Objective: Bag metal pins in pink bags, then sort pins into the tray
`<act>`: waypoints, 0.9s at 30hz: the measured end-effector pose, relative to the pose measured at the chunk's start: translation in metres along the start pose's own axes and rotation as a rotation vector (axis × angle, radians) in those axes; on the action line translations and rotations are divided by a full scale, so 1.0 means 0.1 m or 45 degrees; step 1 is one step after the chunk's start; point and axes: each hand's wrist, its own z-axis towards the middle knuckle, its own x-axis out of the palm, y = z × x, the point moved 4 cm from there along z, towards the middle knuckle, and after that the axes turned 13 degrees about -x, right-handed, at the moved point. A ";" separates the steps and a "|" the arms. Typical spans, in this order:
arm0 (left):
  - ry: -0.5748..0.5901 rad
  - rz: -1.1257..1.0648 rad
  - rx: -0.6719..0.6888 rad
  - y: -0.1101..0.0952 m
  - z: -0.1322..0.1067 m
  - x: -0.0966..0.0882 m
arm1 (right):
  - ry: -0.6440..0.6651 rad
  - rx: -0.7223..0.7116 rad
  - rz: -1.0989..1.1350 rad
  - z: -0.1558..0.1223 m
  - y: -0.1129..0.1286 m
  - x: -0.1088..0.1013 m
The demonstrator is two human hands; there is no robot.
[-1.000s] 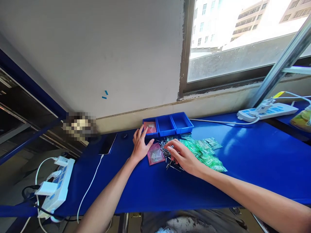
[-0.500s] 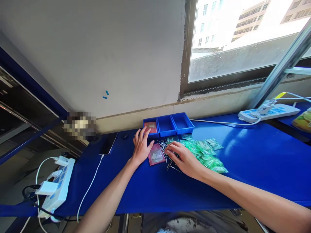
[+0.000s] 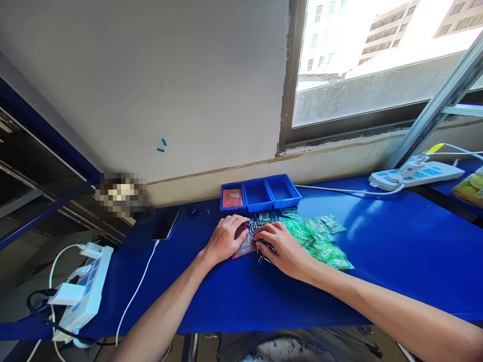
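My left hand [image 3: 225, 239] rests over the upper left of a pink bag [image 3: 245, 246], its thumb apart from the fingers and its fingertips at the edge of a pile of small metal pins or screws [image 3: 252, 228]. Nothing shows in its grasp. My right hand [image 3: 282, 247] bends over the same pile from the right, fingertips and thumb tip close together. Whatever lies between them is too small to make out. Many green-tinted clear packets [image 3: 320, 236] are heaped just right of this hand.
Behind the pile stands a blue three-part tray [image 3: 257, 206], with a reddish bag [image 3: 233, 197] in its left compartment. A phone [image 3: 166, 224] on a white cable lies to the left. Power strips [image 3: 85, 296] sit at both sides of the blue table [image 3: 400, 261].
My left hand has come down and right, away from the tray's left compartment to the pink bag and metal pile. My right hand has stayed over the pile, shifting slightly.
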 end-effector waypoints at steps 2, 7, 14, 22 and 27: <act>0.023 0.012 -0.009 -0.02 -0.01 -0.01 | 0.006 0.002 -0.031 0.00 0.01 0.00; 0.064 0.044 -0.009 -0.04 -0.05 -0.03 | 0.004 0.002 -0.066 0.00 0.02 -0.01; 0.019 0.099 -0.086 -0.01 -0.05 0.01 | -0.018 0.010 -0.076 -0.01 -0.01 0.01; 0.029 0.083 -0.099 -0.01 -0.05 0.00 | -0.030 0.029 -0.096 -0.02 -0.02 0.02; 0.035 0.038 -0.103 0.00 -0.04 0.00 | -0.016 0.032 -0.110 -0.03 -0.02 0.02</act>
